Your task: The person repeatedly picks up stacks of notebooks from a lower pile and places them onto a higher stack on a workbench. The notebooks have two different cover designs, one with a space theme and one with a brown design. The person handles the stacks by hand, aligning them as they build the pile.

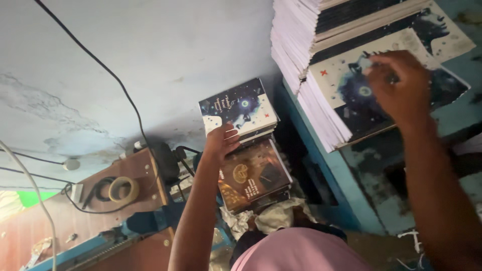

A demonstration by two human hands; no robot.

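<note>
The left hand (pixel 221 143) clasps the dark book (pixel 240 108) just above its fingers; the right hand (pixel 399 85) rests spread, holding nothing, on the cover sheets (pixel 351 80).

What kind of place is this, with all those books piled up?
Probably a small print or bookbinding workshop, or a book storeroom. Tall stacks of identical paperbacks fill a teal bench, the left hand rests on a lower book pile, and a tape roll lies on a wooden worktable.
</note>
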